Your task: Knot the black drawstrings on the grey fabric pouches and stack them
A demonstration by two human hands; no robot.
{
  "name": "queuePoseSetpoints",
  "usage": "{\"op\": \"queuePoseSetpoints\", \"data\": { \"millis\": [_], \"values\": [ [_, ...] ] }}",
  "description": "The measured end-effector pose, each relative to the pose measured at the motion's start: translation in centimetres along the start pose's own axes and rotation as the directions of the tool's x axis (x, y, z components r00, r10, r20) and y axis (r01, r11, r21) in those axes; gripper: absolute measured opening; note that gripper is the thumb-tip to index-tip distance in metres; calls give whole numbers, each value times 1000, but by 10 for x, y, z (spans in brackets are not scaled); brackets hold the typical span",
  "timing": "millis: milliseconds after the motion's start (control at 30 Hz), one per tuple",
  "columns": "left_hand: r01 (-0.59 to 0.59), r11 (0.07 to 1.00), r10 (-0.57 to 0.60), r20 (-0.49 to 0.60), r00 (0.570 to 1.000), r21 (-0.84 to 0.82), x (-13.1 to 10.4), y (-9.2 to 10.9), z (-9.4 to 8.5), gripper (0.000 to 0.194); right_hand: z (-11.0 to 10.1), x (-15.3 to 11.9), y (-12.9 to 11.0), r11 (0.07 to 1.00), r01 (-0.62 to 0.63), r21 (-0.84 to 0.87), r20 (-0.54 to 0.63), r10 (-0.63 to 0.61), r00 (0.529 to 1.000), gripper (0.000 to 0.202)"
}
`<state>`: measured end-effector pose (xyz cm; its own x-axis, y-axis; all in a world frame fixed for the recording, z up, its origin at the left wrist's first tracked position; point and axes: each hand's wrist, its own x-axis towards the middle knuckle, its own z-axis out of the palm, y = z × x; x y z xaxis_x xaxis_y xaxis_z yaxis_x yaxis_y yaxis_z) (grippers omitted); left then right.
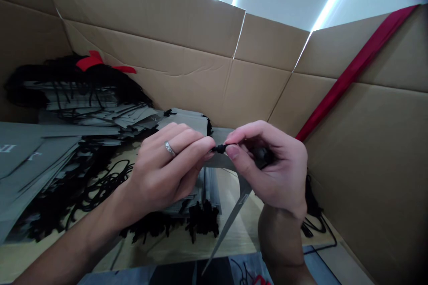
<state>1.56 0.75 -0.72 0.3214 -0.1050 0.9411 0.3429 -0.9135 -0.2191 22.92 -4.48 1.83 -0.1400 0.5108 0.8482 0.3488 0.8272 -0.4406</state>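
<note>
A short black knotted cord (220, 148) is stretched between my two hands near the middle of the view. My left hand (175, 164), with a ring on one finger, pinches its left end. Thumb and index finger of my right hand (270, 164) pinch the right end. Below my right hand a grey flat piece (234, 213) hangs edge-on, its upper part partly hidden by the hand. Something dark and rounded (263, 156) sits in my right palm; I cannot make out what it is.
Stacked grey pieces with black cords (185, 120) lie behind and under my left hand. More grey sheets (20, 155) and a black cord bundle with a red strip (92, 61) are at left. Cardboard walls (187, 62) surround the table. Black cords (314, 200) lie at right.
</note>
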Motion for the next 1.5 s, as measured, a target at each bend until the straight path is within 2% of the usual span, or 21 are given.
{"op": "queuePoseSetpoints", "data": {
  "millis": [200,400,533,633,733,800,967,1133,1300,1500],
  "values": [
    [-26,999,24,-56,998,-27,-4,-2,2,23,2,-2,0,999,-38,11,-37,38,999,8],
    [-59,997,54,-95,994,-45,-5,-2,0,20,8,0,0,987,-76,142,-32,81,996,15],
    [-51,998,48,-87,995,-31,-3,0,-2,19,8,1,1,980,-80,184,-34,87,996,12],
    [-25,999,23,-94,995,-24,-2,1,-3,18,5,1,3,981,-45,188,22,41,999,11],
    [6,1000,-9,-74,997,-29,-2,2,-2,21,2,3,6,976,5,217,91,-26,996,35],
    [22,999,-23,-48,999,-29,-3,2,-2,22,1,4,8,975,51,218,95,-73,993,43],
    [32,999,-32,-8,999,-28,-1,2,-2,18,4,6,13,971,209,115,75,-218,973,33],
    [8,1000,-8,31,999,-4,-1,-1,-2,15,9,6,13,964,247,100,33,-251,967,22],
    [-33,998,31,-31,999,-59,-5,-3,0,21,9,5,12,976,190,103,44,-195,980,23],
    [-24,998,14,-157,988,-66,-6,-1,2,23,14,4,18,962,132,239,38,-145,989,26]
  ]
}}
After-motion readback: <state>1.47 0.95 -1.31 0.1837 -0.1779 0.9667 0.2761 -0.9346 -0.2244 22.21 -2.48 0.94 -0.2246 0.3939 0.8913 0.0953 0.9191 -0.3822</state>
